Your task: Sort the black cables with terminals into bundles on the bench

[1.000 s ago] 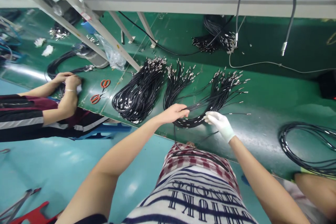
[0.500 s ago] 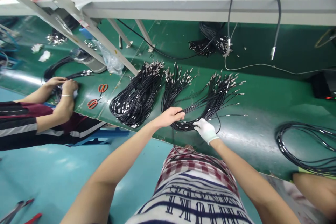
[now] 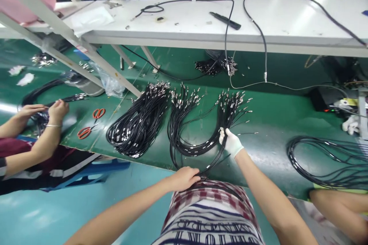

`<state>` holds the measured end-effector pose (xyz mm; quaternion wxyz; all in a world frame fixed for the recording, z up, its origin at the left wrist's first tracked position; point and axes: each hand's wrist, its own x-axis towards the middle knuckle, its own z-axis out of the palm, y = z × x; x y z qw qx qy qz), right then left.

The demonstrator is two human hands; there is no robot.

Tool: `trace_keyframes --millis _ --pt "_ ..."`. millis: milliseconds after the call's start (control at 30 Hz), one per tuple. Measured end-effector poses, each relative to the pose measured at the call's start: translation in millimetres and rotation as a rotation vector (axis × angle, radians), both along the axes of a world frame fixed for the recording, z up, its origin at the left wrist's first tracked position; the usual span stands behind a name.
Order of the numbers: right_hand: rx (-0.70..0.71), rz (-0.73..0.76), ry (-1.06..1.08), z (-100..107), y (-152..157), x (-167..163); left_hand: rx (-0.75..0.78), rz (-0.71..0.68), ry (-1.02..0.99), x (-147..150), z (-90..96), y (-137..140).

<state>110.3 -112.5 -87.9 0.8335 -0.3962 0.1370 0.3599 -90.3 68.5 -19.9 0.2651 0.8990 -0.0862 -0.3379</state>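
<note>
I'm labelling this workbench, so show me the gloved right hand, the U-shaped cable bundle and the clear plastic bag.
Gloved right hand (image 3: 231,143): head view, on the back of the glove.
U-shaped cable bundle (image 3: 192,150): head view, on its bend.
Clear plastic bag (image 3: 114,85): head view, on its crumpled middle.

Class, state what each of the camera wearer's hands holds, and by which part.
The gloved right hand grips some black cables below their metal-tipped ends; the bare left hand appears to pinch cables at their lower bend.
</note>
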Motion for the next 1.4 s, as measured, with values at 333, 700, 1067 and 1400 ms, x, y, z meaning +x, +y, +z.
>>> trace_keyframes --millis 333,700,1067,1400 --pt "-0.110 -0.057 -0.035 -12.4 11.1 16.8 0.303 0.285 -0.200 48.9 -53.2 14.6" --pt "-0.186 -0.047 0.062 -26.3 0.2 8.7 0.236 0.261 -0.217 64.6 -74.4 20.1" --pt "-0.128 0.005 0.062 6.4 1.1 17.4 -0.099 0.359 -0.134 84.0 -44.4 47.1" --pt "0.005 0.493 0.135 38.3 -2.3 -24.4 -0.344 0.451 -0.331 98.2 85.2 74.7"
